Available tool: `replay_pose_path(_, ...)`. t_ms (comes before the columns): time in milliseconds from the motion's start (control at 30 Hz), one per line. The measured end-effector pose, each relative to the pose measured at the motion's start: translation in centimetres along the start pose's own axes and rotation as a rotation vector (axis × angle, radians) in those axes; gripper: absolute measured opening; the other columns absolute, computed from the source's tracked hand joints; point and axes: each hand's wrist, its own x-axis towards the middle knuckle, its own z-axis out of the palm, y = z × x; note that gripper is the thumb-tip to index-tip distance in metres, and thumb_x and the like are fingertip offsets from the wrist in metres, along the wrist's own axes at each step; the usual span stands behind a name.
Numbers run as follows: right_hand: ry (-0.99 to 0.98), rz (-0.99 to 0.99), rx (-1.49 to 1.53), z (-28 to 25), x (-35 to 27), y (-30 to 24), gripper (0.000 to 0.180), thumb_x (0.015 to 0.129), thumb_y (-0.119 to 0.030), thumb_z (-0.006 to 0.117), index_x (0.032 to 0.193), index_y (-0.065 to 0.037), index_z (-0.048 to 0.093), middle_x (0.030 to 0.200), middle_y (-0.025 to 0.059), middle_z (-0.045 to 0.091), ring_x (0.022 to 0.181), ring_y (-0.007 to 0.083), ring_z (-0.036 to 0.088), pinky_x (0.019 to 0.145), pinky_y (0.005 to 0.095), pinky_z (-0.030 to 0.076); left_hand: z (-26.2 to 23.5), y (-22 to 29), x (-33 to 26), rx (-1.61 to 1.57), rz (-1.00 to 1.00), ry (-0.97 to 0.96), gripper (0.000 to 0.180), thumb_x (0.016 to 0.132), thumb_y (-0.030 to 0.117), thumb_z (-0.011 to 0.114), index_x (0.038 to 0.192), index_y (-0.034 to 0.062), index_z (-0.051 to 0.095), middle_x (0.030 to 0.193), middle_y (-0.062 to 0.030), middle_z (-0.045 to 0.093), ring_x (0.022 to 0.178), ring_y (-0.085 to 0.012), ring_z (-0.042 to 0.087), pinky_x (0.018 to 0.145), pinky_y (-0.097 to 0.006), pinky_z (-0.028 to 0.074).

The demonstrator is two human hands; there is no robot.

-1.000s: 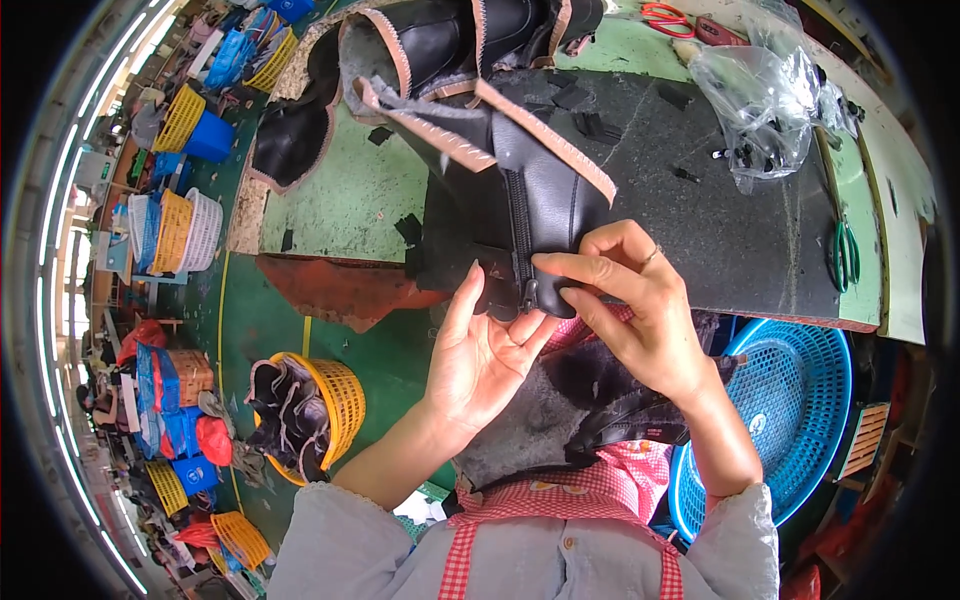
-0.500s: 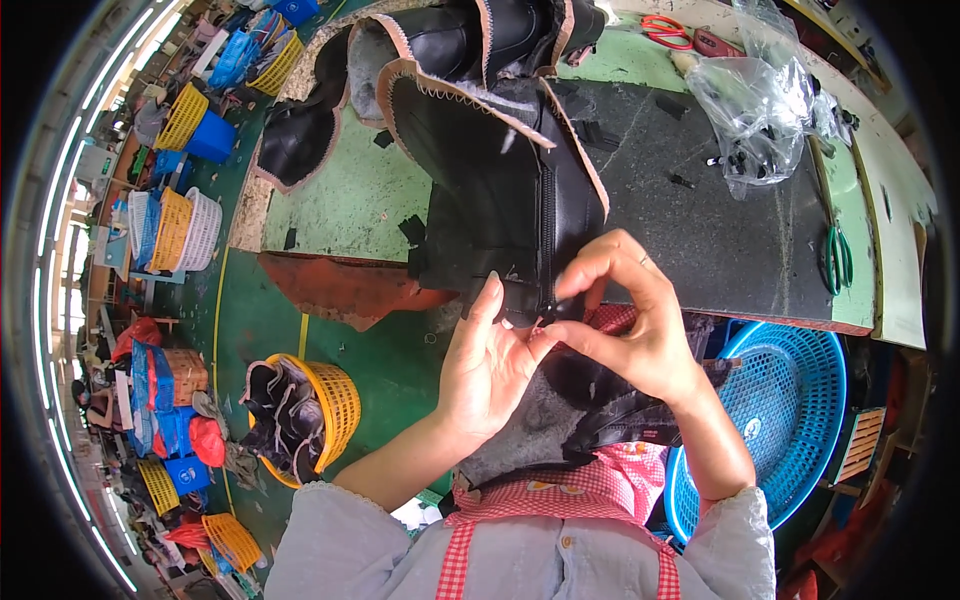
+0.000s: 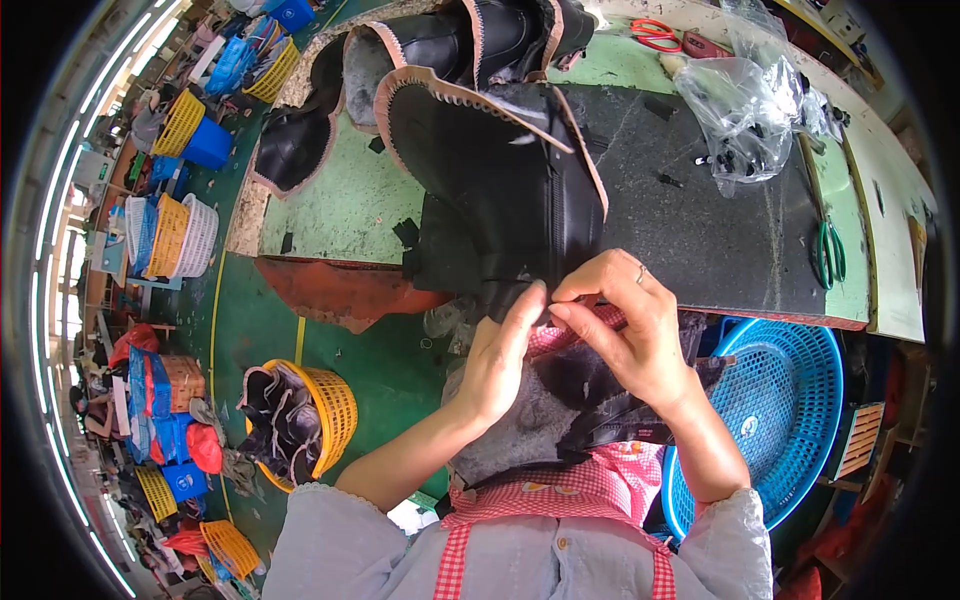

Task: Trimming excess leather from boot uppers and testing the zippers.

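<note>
A black leather boot upper point(image 3: 470, 165) with a pale scalloped trim lies over the near edge of the workbench, its lower end toward me. A black zipper point(image 3: 556, 215) runs down its right side. My left hand point(image 3: 497, 362) grips the upper's near end, thumb on top beside the zipper's lower end. My right hand point(image 3: 640, 335) is closed in a pinch of thumb and forefinger just right of that zipper end. Whatever lies between those fingertips is too small to make out. Dark fleece-lined pieces point(image 3: 560, 400) rest on my lap.
More boot uppers point(image 3: 290, 150) lie at the bench's far left. A clear plastic bag point(image 3: 745, 125), red-handled scissors point(image 3: 655, 35) and green-handled scissors point(image 3: 829, 255) lie to the right. Below are a blue basket point(image 3: 825, 400) and a yellow basket point(image 3: 340, 415) of dark pieces.
My left hand has turned and its thumb has come down onto the upper beside the zipper. The right fingertips have drawn together into a pinch. The upper has shifted slightly.
</note>
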Motion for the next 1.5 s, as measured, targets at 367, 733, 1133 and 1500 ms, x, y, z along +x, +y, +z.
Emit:
replay_pose_path(367,0.093,-0.042,-0.043,1.7,-1.2,-0.2,0.017,0.074,-0.009,0.079,0.085,-0.004,0.066,0.082,0.0067,0.067,0.075,0.0233,0.064,0.066,0.033,0.051,1.9,-0.3,2.0,-0.222,-0.025,0.29,0.04,0.1,0.033,0.054,0.125,0.0027,0.057,0.12,-0.0069,0.059,0.102,-0.0143,0.061,0.084,-0.031,0.052)
replay_pose_path(733,0.102,0.043,0.037,1.3,-2.4,-0.1,0.018,0.073,-0.008,0.081,0.084,-0.004,0.068,0.08,0.0071,0.067,0.073,0.0225,0.065,0.067,0.0321,0.052,0.2,-0.5,2.0,0.034,0.053,-0.035,0.024,0.097,0.011,0.059,0.121,0.0057,0.061,0.12,-0.0036,0.061,0.104,-0.0099,0.058,0.088,-0.028,0.05)
replay_pose_path(1133,0.167,-0.035,-0.033,0.6,-3.2,-0.5,0.019,0.076,-0.001,0.075,0.092,-0.002,0.065,0.09,0.0103,0.065,0.078,0.0249,0.062,0.07,0.0343,0.049,0.7,-0.1,-0.6,0.115,0.034,-0.091,0.027,0.104,0.022,0.049,0.112,-0.0016,0.059,0.094,0.0025,0.059,0.086,-0.0056,0.054,0.077,-0.023,0.044)
replay_pose_path(1500,0.156,-0.005,0.029,-0.3,-1.0,-1.5,0.014,0.081,-0.006,0.07,0.093,-0.005,0.062,0.099,0.0101,0.055,0.096,0.0273,0.053,0.089,0.0372,0.039,3.0,0.3,-2.9,-0.074,0.099,-0.005,0.029,0.103,0.016,0.046,0.129,0.0051,0.052,0.114,-0.0011,0.057,0.092,-0.0051,0.052,0.089,-0.028,0.046)
